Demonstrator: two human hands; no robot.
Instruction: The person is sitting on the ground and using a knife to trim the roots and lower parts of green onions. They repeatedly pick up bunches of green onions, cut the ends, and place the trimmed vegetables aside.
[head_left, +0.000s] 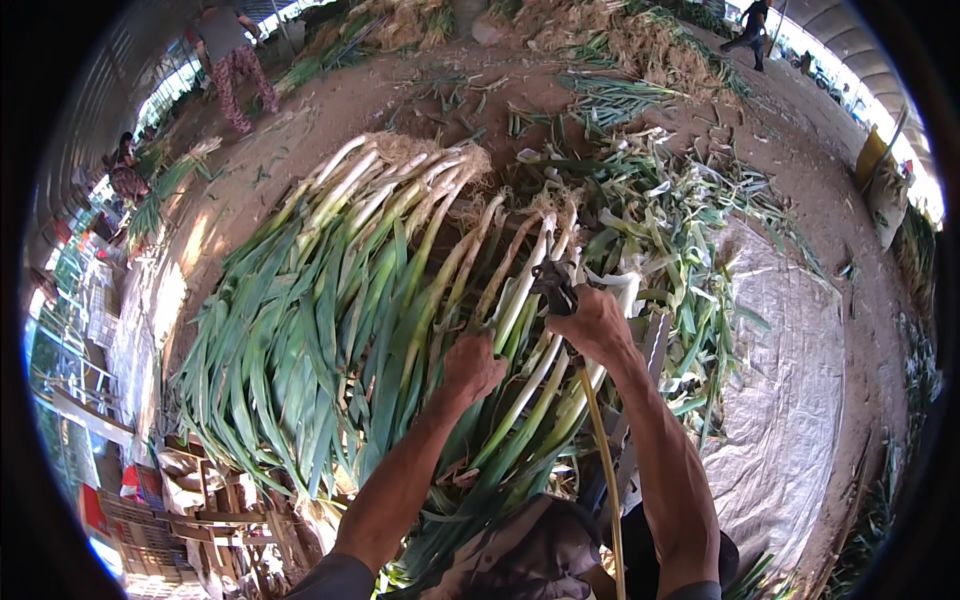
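Observation:
My left hand (474, 366) is closed around a leek (519, 306), whose pale stalk slants up and away from my fist. In my right hand (594, 324) is a dark air blow gun (553, 283), its nozzle close to the rooted end of that stalk. A yellowish hose (604, 459) runs from the gun down past my lap. To the left lies a thick row of leeks (300, 330), roots at the far end and green leaves towards me. Several cleaner white stalks (531, 391) rest under and between my forearms.
Stripped leaves and peelings (675, 225) are heaped at the right, beside a pale woven sheet (780, 375). A metal rail (655, 352) runs by my right wrist. More leeks (615, 97) lie on the dirt floor. One person (229, 64) stands far left; another (752, 30) walks far right.

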